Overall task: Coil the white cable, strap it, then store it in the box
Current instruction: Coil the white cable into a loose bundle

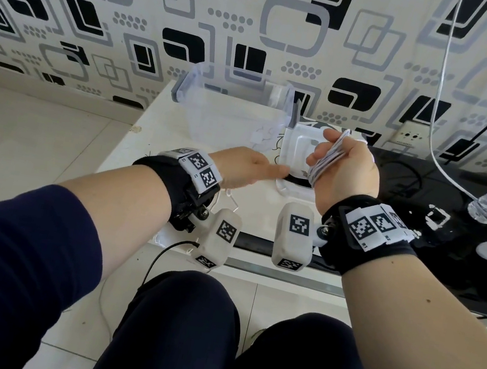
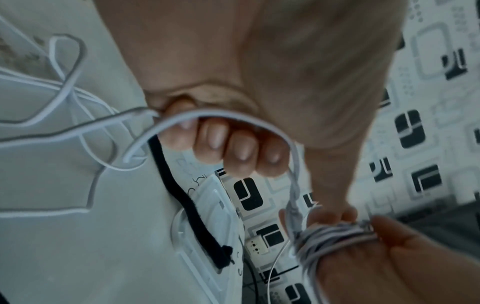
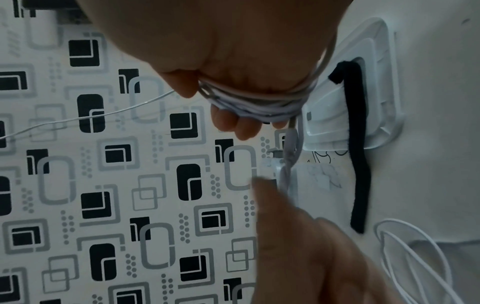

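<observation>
- My right hand (image 1: 347, 165) is raised over the table's back edge, the coiled white cable (image 3: 254, 102) wound around its fingers.
- My left hand (image 1: 247, 169) is curled around the cable's free run, feeding it across; the slack lies looped near the table's left edge.
- The cable looks light, limp and springy; I judge the turns will slip unless pinched across the bundle.
- The black strap (image 3: 355, 144) lies across the white lid (image 3: 384, 82), loose.
- The clear box (image 1: 231, 112) stands open at the back edge.
</observation>
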